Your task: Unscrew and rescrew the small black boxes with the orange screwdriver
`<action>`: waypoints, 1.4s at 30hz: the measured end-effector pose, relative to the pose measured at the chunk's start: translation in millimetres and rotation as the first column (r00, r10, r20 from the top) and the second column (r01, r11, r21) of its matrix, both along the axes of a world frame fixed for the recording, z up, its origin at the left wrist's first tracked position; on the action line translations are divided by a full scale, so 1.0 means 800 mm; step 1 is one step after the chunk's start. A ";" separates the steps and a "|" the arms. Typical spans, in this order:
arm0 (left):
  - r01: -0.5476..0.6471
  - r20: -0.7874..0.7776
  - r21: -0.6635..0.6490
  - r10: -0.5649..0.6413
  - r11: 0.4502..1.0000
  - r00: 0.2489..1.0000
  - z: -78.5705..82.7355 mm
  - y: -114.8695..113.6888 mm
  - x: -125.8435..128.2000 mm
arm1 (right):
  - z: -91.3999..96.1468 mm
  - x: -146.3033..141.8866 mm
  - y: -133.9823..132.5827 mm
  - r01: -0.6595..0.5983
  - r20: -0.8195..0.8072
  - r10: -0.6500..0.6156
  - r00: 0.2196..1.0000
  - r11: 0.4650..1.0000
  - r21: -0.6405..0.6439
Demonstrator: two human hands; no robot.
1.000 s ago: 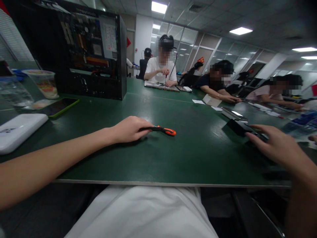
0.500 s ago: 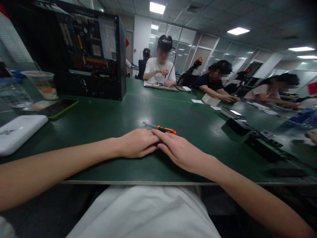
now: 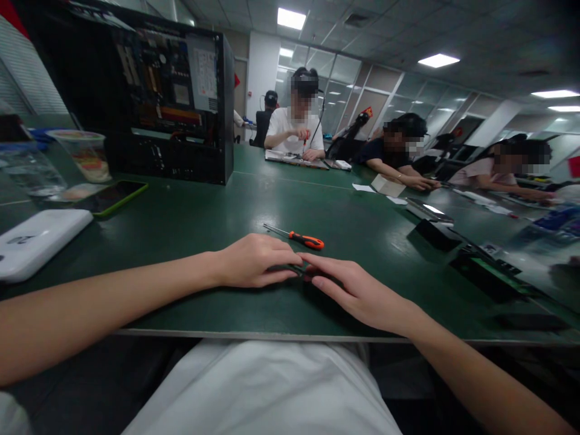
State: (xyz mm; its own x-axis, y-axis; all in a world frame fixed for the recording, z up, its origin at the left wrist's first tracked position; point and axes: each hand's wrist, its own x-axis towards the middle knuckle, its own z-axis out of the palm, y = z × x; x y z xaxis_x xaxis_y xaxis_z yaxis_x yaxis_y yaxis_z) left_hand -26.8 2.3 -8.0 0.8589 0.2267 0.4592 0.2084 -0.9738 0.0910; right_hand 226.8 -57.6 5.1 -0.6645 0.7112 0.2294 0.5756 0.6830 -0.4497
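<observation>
Green covers the whole table (image 3: pixel 344 211), and both of the person's bare forearms reach across its near edge. The left hand (image 3: pixel 258 261) lies palm down with its fingers stretched out and loose. The right hand (image 3: pixel 357 290) comes in from the other side just as flat. Their fingertips meet at the middle, and neither hand is clenched or wrapped round anything. A small dark patch sits under the touching fingertips, but I cannot tell whether it is a tiny part or only shadow.

The screwdriver (image 3: pixel 296 237), with its orange handle and thin shaft, lies free on the table just beyond the fingertips. It is near both hands and touched by neither.

Further off on the left stand a computer case (image 3: pixel 172 103) with its side off, a phone (image 3: pixel 113 196) in a green cover, a white box (image 3: pixel 40 238) and a cup (image 3: pixel 86 154). Some black parts (image 3: pixel 435 232) lie to the right. Other people (image 3: pixel 296 127) work at the far side, well apart from these hands.

The main risk I see comes from the round handle and the smooth table top. A careless brush from either set of fingers would likely set the screwdriver rolling out of easy reach. If something small does lie under the fingertips, flat loose fingers give little hold on it. A slide toward the near edge could then drop it into the lap or onto the floor.
</observation>
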 end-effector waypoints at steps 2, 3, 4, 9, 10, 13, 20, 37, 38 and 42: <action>-0.018 0.028 -0.030 0.018 0.999 0.999 0.000 -0.001 0.001 | 0.001 0.026 0.001 0.100 0.038 -0.101 0.994 0.994 0.031; -0.030 0.033 -0.050 0.031 0.998 0.999 0.000 0.000 0.001 | 0.003 0.045 0.002 0.168 0.053 -0.172 0.984 0.984 0.061; -0.043 0.036 -0.072 0.046 0.996 0.998 -0.001 0.001 0.001 | 0.006 0.067 0.003 0.250 0.066 -0.257 0.964 0.963 0.101; -0.114 0.043 -0.179 0.123 0.977 0.991 -0.006 0.010 -0.001 | 0.024 0.207 -0.007 0.726 0.117 -0.798 0.592 0.590 0.354; -0.116 0.041 -0.189 0.126 0.975 0.991 -0.006 0.011 -0.001 | 0.025 0.236 -0.012 0.790 0.119 -0.882 0.456 0.463 0.403; -0.101 0.026 -0.197 0.108 0.975 0.994 -0.007 0.011 0.000 | 0.019 0.304 -0.032 0.832 0.128 -0.969 0.210 0.246 0.497; -0.071 -0.004 -0.187 0.072 0.980 0.997 -0.005 0.011 0.001 | -0.009 0.341 -0.036 0.882 0.211 -0.954 0.215 0.282 0.377; -0.050 -0.005 -0.164 0.050 0.985 0.999 -0.005 0.012 0.002 | -0.031 0.343 -0.010 0.776 0.357 -0.895 0.268 0.420 0.470; -0.045 0.000 -0.159 0.046 0.986 0.999 -0.006 0.012 0.002 | -0.037 0.348 -0.006 0.774 0.345 -0.907 0.240 0.393 0.496; -0.040 -0.001 -0.141 0.040 0.989 0.999 -0.007 0.013 0.002 | -0.049 0.369 0.007 0.783 0.316 -0.936 0.157 0.313 0.537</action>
